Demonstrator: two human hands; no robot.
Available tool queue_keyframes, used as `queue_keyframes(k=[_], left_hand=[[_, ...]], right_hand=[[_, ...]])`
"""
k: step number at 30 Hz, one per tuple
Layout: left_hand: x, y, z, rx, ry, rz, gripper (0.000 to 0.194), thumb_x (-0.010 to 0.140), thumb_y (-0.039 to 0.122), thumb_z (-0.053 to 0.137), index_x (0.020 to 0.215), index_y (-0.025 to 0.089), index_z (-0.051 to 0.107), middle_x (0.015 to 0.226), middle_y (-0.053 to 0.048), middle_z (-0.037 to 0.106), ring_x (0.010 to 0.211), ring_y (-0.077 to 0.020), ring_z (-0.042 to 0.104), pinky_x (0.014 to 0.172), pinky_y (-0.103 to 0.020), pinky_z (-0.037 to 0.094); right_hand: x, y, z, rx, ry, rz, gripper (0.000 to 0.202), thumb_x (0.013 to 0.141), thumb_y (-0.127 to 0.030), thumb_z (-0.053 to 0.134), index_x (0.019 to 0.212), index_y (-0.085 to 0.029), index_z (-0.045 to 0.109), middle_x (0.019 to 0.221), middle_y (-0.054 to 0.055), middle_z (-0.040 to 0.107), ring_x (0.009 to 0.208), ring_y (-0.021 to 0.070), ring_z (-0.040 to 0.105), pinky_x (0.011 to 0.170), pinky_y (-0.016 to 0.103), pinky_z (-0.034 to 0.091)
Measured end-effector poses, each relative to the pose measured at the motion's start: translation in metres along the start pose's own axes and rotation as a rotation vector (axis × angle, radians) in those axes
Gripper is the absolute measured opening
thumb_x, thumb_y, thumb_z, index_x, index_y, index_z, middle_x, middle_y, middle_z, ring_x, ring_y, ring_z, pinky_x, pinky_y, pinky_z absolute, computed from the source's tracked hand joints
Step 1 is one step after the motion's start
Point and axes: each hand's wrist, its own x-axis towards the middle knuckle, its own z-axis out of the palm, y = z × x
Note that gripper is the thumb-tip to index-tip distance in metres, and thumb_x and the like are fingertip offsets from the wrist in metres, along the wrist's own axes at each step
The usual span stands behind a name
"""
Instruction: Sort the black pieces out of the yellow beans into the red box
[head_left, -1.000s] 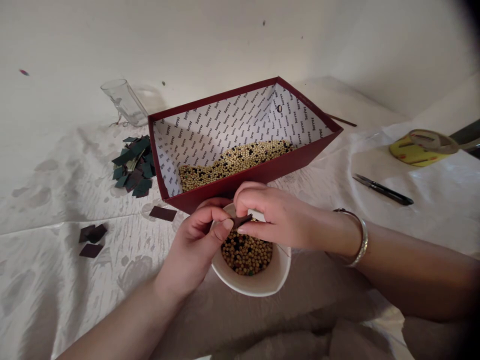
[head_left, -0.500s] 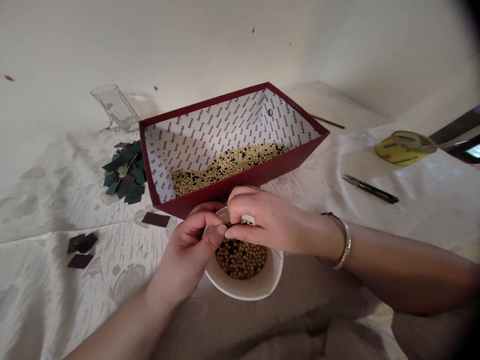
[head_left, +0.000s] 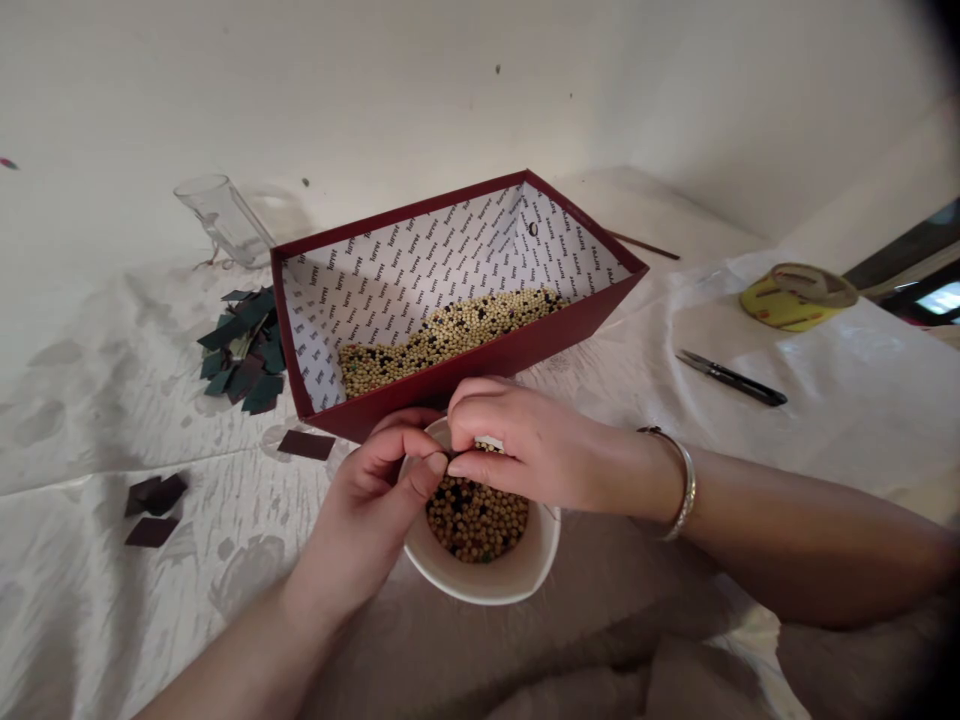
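Both hands meet above a white bowl partly filled with small tan and dark beads. My left hand is closed in a pinch, thumb against fingers, at the bowl's left rim. Touching its fingertips, my right hand is also closed in a pinch, with a silver bangle on the wrist. What the fingertips hold, if anything, is too small and hidden to make out. Just behind the hands stands a dark red box with a printed white lining, holding a heap of similar beads.
Left of the box lies a pile of dark green and brown pieces, with loose brown pieces nearby. A clear glass leans behind them. On the right are black-handled snips, a yellow tin and a thin brown stick.
The whole view has shifted slightly, so everything appears a little further left. Both hands keep their pinch over the bowl, with only tiny finger movement.
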Motion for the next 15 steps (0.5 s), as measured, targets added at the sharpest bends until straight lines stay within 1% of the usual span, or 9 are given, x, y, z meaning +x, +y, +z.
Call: queue_keyframes(k=[2, 6, 9, 11, 13, 15], left_hand=[[0.0002, -0.0003, 0.0002, -0.01, 0.004, -0.004, 0.013, 0.087, 0.028, 0.065, 0.075, 0.024, 0.069, 0.099, -0.004, 0.061, 0.109, -0.0227, 0.054, 0.096, -0.032, 0.038], [0.0003, 0.0, 0.0001, -0.011, 0.008, -0.005, 0.013, 0.086, 0.028, 0.066, 0.075, 0.023, 0.069, 0.099, -0.005, 0.062, 0.109, -0.0237, 0.054, 0.095, -0.033, 0.039], [0.0004, 0.0009, -0.0004, 0.022, -0.004, 0.001, 0.013, 0.086, 0.029, 0.066, 0.075, 0.023, 0.069, 0.1, -0.005, 0.061, 0.11, -0.0235, 0.054, 0.095, -0.032, 0.039], [0.0005, 0.0014, -0.0008, 0.049, -0.006, 0.012, 0.013, 0.087, 0.029, 0.066, 0.075, 0.024, 0.069, 0.101, -0.004, 0.061, 0.109, -0.0225, 0.055, 0.096, -0.031, 0.038], [0.0007, 0.0015, -0.001, 0.057, -0.003, 0.017, 0.013, 0.087, 0.029, 0.066, 0.075, 0.024, 0.069, 0.102, -0.004, 0.06, 0.109, -0.0218, 0.055, 0.096, -0.031, 0.038], [0.0009, 0.0013, -0.0012, 0.052, -0.002, 0.015, 0.013, 0.087, 0.03, 0.066, 0.075, 0.024, 0.069, 0.102, -0.004, 0.059, 0.11, -0.022, 0.055, 0.096, -0.031, 0.038]], right_hand=[[-0.0017, -0.0009, -0.0002, -0.021, -0.006, 0.006, 0.013, 0.087, -0.013, 0.058, 0.078, -0.018, 0.051, 0.093, 0.002, 0.053, 0.087, 0.0141, 0.051, 0.081, 0.029, 0.042], [-0.0037, -0.0031, -0.001, -0.07, -0.004, 0.032, 0.014, 0.084, -0.01, 0.06, 0.079, -0.019, 0.05, 0.093, 0.001, 0.053, 0.085, 0.0139, 0.05, 0.078, 0.029, 0.042], [-0.0032, -0.005, -0.0008, -0.107, 0.013, 0.043, 0.016, 0.084, -0.013, 0.065, 0.078, -0.019, 0.05, 0.092, 0.0, 0.053, 0.083, 0.0136, 0.05, 0.076, 0.029, 0.041], [-0.0027, -0.0061, -0.0005, -0.126, 0.018, 0.045, 0.016, 0.086, -0.018, 0.066, 0.077, -0.018, 0.052, 0.092, 0.001, 0.055, 0.085, 0.0143, 0.051, 0.079, 0.03, 0.041], [-0.0026, -0.0068, -0.0007, -0.131, 0.015, 0.04, 0.015, 0.09, -0.022, 0.062, 0.077, -0.018, 0.055, 0.093, 0.002, 0.057, 0.088, 0.0153, 0.052, 0.082, 0.031, 0.042], [-0.0028, -0.0067, -0.0014, -0.123, 0.005, 0.038, 0.015, 0.092, -0.022, 0.058, 0.079, -0.017, 0.057, 0.094, 0.003, 0.057, 0.091, 0.0158, 0.053, 0.085, 0.033, 0.042]])
